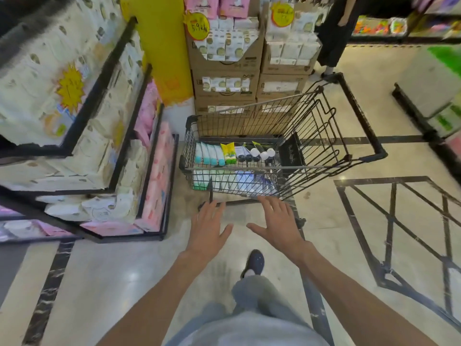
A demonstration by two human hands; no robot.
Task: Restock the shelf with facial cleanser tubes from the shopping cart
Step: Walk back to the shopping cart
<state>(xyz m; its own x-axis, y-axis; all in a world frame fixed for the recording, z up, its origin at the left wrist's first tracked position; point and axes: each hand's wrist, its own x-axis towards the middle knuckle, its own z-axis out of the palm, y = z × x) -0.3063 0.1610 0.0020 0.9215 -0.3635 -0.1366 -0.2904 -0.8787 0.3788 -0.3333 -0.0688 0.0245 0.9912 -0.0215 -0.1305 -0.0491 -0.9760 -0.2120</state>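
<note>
A black wire shopping cart (pixel 321 126) stands in the aisle ahead of me, its handle to the right. In its basket lie several facial cleanser tubes (pixel 209 153) with teal caps, a yellow tube (pixel 229 152), dark tubes and white-capped tubes (pixel 262 153). More tubes show through the near wire wall. My left hand (pixel 208 228) and my right hand (pixel 277 221) are stretched forward just short of the cart's near side, palms down, fingers spread, holding nothing.
A stepped black-framed shelf (pixel 119 136) full of tissue packs fills the left. Stacked cardboard boxes (pixel 224 78) and a yellow pillar (pixel 162 46) stand behind the cart. A person in black (pixel 334 31) is at the back. My foot (pixel 254 263) is on the tile floor.
</note>
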